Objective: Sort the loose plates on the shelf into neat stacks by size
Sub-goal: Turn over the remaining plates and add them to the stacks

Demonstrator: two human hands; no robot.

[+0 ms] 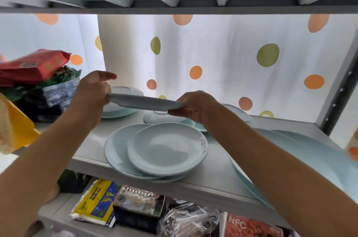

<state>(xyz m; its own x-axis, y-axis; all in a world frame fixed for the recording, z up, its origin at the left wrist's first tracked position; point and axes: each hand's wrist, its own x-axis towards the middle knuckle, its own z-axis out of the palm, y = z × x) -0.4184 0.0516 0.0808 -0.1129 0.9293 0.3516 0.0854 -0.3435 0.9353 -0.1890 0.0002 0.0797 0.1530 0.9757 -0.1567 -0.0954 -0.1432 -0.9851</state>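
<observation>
A pale blue plate [145, 102] is held in the air above the shelf [219, 176] and seen nearly edge-on, its left rim clamped by the left hand [93, 89] and its right rim pinched by the right hand [195, 106]. Directly below it, near the shelf's front edge, a smaller plate [166, 149] is laid off-centre on a larger plate [116, 147]. More plates are seen behind the hands and at the right end of the shelf, while food packets [38, 73] are piled at the left end.
</observation>
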